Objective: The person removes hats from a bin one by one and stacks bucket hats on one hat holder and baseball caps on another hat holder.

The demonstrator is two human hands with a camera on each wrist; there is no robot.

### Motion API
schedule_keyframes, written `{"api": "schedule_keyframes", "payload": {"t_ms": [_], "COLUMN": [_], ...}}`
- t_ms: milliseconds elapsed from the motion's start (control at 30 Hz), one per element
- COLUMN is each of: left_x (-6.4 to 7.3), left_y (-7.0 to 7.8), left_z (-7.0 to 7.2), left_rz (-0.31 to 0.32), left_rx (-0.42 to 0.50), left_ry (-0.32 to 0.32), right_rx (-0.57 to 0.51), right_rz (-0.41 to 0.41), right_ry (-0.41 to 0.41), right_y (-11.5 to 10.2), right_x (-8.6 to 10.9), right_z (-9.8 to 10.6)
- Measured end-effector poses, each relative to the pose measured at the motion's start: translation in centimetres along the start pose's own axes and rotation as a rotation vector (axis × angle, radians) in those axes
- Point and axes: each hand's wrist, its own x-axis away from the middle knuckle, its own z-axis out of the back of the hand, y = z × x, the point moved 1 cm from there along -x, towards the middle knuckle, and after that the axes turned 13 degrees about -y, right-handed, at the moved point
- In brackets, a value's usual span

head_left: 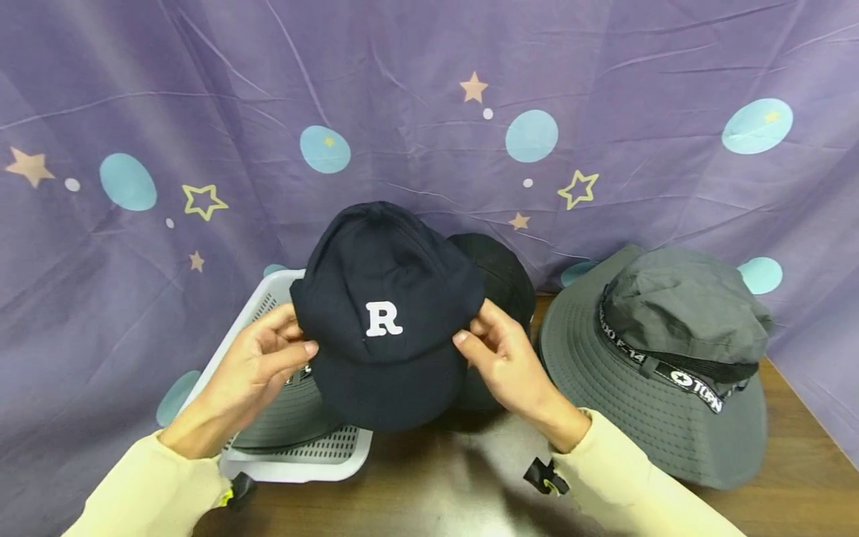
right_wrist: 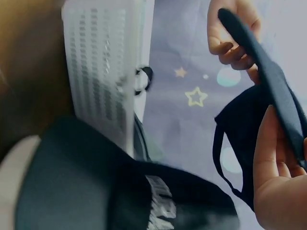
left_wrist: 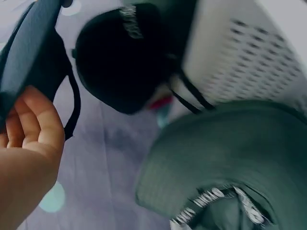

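Note:
A navy baseball cap (head_left: 403, 261) with a white letter R on its front is held up in mid-view, brim toward me. On the cap's left edge, my left hand (head_left: 251, 369) pinches the fabric between thumb and fingers. The right hand (head_left: 506, 365) grips the opposite edge the same way. A loose strap (right_wrist: 218, 158) hangs at the cap's back in the right wrist view. Behind the cap stands a black cap (head_left: 499, 268), partly hidden. A dark grey-green brimmed hat (head_left: 285, 421) lies in a white basket (head_left: 295, 471), partly covered by the left hand and the navy cap.
A large grey wide-brimmed hat (head_left: 691, 313) with a lettered band sits on the wooden table (head_left: 416, 500) at the right. Behind everything hangs a purple curtain (head_left: 416, 60) with stars and blue ovals. The basket's perforated wall (right_wrist: 96, 62) shows in the right wrist view.

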Motion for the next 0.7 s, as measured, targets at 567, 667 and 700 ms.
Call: {"api": "schedule_keyframes", "payload": {"t_ms": [567, 667, 700], "left_x": [-10.9, -12.7, -13.3], "left_y": [0.8, -0.1, -0.4], "left_z": [-0.8, -0.7, -0.7], "left_rz": [-0.002, 0.001, 0.006], "left_rx": [0.08, 0.062, 0.06], "left_ry": [-0.061, -0.039, -0.027], "right_rx": [-0.172, -0.216, -0.229], "right_rz": [-0.05, -0.093, -0.108], "right_ry": [0.2, 0.203, 0.207], "right_y": [-1.3, -0.6, -0.3], "right_x": [-1.6, -2.3, -2.5], "right_z": [7.5, 8.9, 9.4]}}
